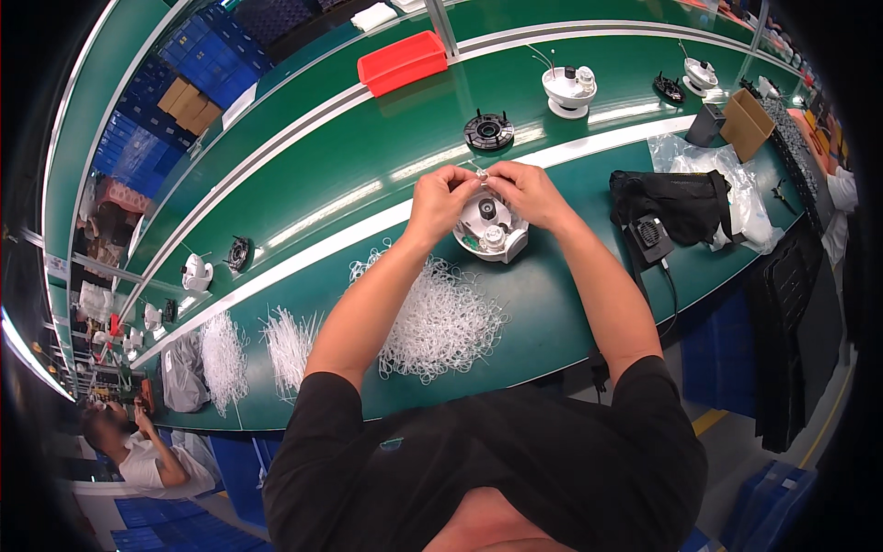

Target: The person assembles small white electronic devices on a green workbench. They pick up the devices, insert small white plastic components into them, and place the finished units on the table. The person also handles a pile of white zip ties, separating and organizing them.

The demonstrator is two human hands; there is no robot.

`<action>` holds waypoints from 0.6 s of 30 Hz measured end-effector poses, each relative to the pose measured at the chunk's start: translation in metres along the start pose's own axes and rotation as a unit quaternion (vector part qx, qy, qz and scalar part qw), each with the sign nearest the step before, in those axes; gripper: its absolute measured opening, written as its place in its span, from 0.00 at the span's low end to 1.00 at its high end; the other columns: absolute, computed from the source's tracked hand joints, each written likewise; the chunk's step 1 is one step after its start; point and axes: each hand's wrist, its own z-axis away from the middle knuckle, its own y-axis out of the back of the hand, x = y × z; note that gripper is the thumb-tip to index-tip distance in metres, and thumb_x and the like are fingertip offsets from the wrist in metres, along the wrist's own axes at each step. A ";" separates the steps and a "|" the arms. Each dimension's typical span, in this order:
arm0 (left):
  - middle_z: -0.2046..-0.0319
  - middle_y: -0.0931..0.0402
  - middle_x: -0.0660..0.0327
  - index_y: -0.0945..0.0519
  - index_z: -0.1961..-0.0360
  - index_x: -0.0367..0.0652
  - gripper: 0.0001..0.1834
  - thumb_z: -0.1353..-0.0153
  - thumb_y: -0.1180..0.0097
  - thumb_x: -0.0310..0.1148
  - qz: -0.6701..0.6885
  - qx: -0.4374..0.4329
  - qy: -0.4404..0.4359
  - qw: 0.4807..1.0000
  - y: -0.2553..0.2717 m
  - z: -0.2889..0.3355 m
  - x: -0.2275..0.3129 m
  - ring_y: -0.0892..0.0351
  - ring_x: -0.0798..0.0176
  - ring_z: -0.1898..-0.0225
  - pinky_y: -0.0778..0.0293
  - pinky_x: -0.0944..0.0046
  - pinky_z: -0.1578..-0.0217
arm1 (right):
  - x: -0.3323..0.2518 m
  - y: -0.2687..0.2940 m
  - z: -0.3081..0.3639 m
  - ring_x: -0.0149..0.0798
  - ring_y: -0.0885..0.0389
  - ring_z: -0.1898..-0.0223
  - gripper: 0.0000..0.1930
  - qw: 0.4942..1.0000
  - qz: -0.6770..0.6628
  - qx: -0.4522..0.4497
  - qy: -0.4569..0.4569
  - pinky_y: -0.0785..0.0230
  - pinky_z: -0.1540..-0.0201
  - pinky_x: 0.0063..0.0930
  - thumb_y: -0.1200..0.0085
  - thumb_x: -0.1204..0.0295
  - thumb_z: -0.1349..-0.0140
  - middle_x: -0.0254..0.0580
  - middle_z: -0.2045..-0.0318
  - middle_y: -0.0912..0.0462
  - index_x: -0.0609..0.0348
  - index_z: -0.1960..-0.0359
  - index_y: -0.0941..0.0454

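A round white camera housing (497, 241), with a black lens at its middle and a bit of green circuit board, sits on the green bench. Over its far rim, both hands meet at the fingertips around a thin white cable (481, 174). My left hand (441, 201) pinches it from the left, and my right hand (529, 191) pinches it from the right. The fingers partly cover the cable's end. Just beyond them lies a black round base (488, 132) with upright posts. Nearer me, beside my left forearm, is a heap of looped white plastic ties (437, 322).
Straight white ties (289, 345) and another white heap (223, 359) lie to the left. More white housings (568, 90) line the green belt beyond, near a red tray (402, 63). A black bag (667, 204) and small black device (651, 237) lie right. A co-worker (147, 451) sits far left.
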 end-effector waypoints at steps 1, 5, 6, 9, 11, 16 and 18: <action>0.71 0.16 0.60 0.16 0.65 0.33 0.08 0.39 0.36 0.29 -0.015 0.000 0.008 1.000 0.000 0.000 0.001 0.21 0.73 0.71 0.24 0.69 0.69 | 0.002 0.000 0.000 0.35 0.18 0.66 0.11 1.000 -0.018 0.001 -0.009 0.26 0.61 0.30 0.46 0.70 0.33 0.44 0.66 0.15 0.63 0.55 0.18; 0.72 0.17 0.62 0.17 0.67 0.34 0.07 0.38 0.36 0.28 -0.094 -0.014 -0.013 0.995 0.001 0.002 0.000 0.23 0.75 0.72 0.27 0.69 0.71 | 0.002 -0.001 0.002 0.32 0.19 0.66 0.11 0.998 -0.067 -0.009 0.008 0.27 0.60 0.28 0.45 0.71 0.33 0.40 0.66 0.16 0.62 0.54 0.18; 0.72 0.17 0.61 0.18 0.67 0.34 0.07 0.39 0.36 0.28 -0.113 -0.015 -0.027 0.993 0.001 0.002 -0.002 0.22 0.74 0.73 0.26 0.68 0.71 | 0.005 -0.002 0.002 0.32 0.19 0.66 0.11 0.997 -0.078 -0.012 0.009 0.27 0.60 0.28 0.45 0.70 0.33 0.40 0.66 0.17 0.62 0.54 0.18; 0.71 0.18 0.58 0.18 0.67 0.35 0.07 0.40 0.36 0.28 -0.164 -0.004 -0.103 0.981 0.001 0.003 -0.005 0.20 0.65 0.72 0.26 0.63 0.69 | 0.010 -0.007 0.000 0.30 0.20 0.64 0.11 0.998 -0.047 0.023 0.029 0.28 0.59 0.26 0.45 0.70 0.33 0.37 0.66 0.18 0.63 0.54 0.18; 0.70 0.19 0.55 0.19 0.66 0.35 0.06 0.41 0.37 0.28 -0.197 -0.007 -0.146 0.969 0.001 0.005 -0.004 0.19 0.58 0.69 0.25 0.60 0.67 | 0.015 -0.009 -0.002 0.29 0.21 0.63 0.11 0.997 -0.056 0.049 0.033 0.29 0.58 0.24 0.45 0.69 0.32 0.36 0.66 0.19 0.63 0.55 0.18; 0.67 0.22 0.53 0.19 0.67 0.37 0.04 0.43 0.39 0.26 -0.265 -0.029 -0.189 0.945 0.002 0.015 0.004 0.21 0.46 0.64 0.26 0.54 0.62 | 0.012 -0.012 0.002 0.28 0.23 0.61 0.12 0.960 -0.267 0.039 -0.068 0.31 0.56 0.23 0.50 0.67 0.30 0.35 0.67 0.20 0.64 0.59 0.20; 0.67 0.23 0.52 0.20 0.68 0.37 0.04 0.44 0.40 0.25 -0.294 -0.036 -0.202 0.933 0.002 0.015 0.005 0.21 0.46 0.64 0.26 0.53 0.63 | 0.017 -0.010 0.001 0.29 0.23 0.63 0.12 0.974 -0.215 0.042 -0.056 0.31 0.58 0.26 0.51 0.66 0.29 0.36 0.68 0.20 0.64 0.60 0.21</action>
